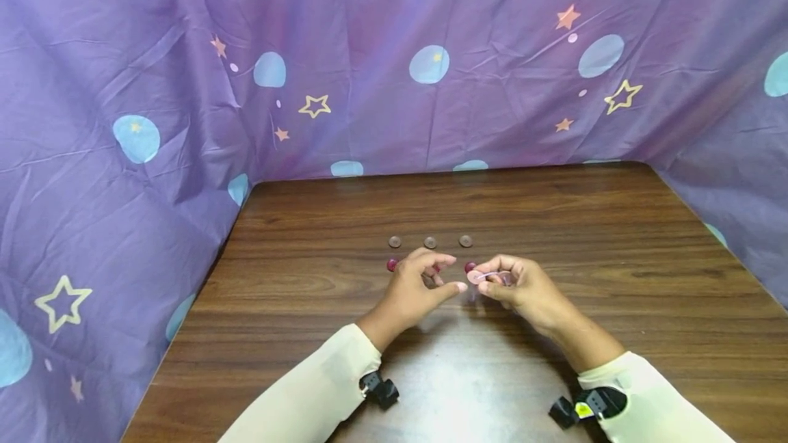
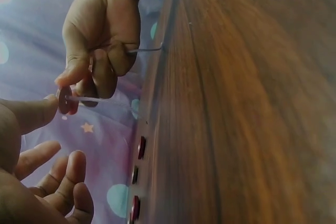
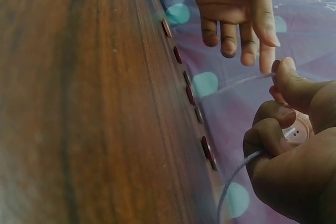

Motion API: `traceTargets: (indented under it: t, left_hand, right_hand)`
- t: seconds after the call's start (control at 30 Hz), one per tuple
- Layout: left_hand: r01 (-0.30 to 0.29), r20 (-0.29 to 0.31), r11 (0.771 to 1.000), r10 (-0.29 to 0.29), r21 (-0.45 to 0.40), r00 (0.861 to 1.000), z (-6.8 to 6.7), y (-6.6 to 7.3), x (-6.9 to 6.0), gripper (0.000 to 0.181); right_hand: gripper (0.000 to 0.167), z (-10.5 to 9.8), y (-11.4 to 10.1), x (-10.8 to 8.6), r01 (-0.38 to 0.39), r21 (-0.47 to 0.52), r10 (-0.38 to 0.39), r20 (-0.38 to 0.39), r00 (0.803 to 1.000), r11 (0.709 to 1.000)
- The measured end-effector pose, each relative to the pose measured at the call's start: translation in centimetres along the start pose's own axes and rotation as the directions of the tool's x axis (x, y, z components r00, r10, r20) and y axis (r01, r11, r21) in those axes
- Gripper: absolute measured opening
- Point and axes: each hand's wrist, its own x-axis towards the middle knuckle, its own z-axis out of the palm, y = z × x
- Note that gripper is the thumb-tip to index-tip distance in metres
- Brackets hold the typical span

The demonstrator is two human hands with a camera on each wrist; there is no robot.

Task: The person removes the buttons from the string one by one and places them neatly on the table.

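Note:
My right hand (image 1: 523,289) pinches a pale pink button (image 1: 474,277) between thumb and fingertips. A pale cord (image 2: 100,99) runs from that button, and another stretch of cord (image 3: 233,174) comes out from between the curled fingers. In the right wrist view a pink two-hole button (image 3: 298,132) shows inside the curled right hand. My left hand (image 1: 418,286) is just left of the pinched button, thumb and index finger spread apart. Its thumb tip is very close to the button in the left wrist view; whether they touch I cannot tell.
On the wooden table (image 1: 295,224) behind the hands lie three brown buttons (image 1: 430,243) in a row. Nearer are dark red buttons (image 1: 392,265), partly covered by the hands. A purple cloth (image 1: 369,87) with stars and blue dots hangs around the table.

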Motion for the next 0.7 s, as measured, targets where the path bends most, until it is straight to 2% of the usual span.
traceTargets:
  t: [0.27,0.4,0.57,0.7]
  left_hand:
    - [-0.013,0.027,1.0,0.014,-0.025,1.0,0.6,0.1,0.3,0.039]
    - [-0.031,0.043,0.997,0.034,-0.064,0.998,1.0,0.1,0.2,0.037]
    - [-0.077,0.034,0.993,0.08,-0.094,0.996,1.2,-0.1,0.0,0.033]
    - [-0.078,0.036,0.992,0.082,-0.101,0.996,1.3,-0.3,0.0,0.034]
  right_hand:
    - [0.015,-0.1,0.2,0.1,0.032,0.002,-0.032,0.005,0.999,0.999]
    - [0.015,-0.1,0.3,0.0,0.036,0.016,-0.036,0.01,0.999,0.999]
    - [0.014,-0.1,0.4,0.0,0.045,0.005,-0.045,0.017,0.999,0.999]
    - [0.012,-0.1,0.4,0.1,0.051,0.007,-0.051,0.021,0.998,0.999]
